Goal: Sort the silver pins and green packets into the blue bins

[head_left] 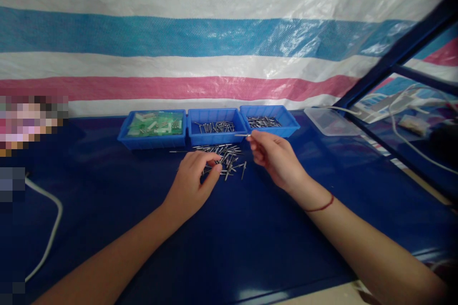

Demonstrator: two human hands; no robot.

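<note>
My right hand is closed in a pinch on a thin metal pin, which points left in front of the middle bin. Over the left side of a loose pile of metal pins hovers my left hand, thumb and index finger curved with a gap between them. I see nothing held in it, though its other fingers are partly hidden. The middle blue bin and the right blue bin both contain similar small metal pieces, too small to make out exactly.
A left blue bin holds green-tinted plastic bags with small parts. To the right lies a clear plastic lid or tray. A white cable curves along the left, and a dark metal frame stands at right. Striped sheeting hangs behind.
</note>
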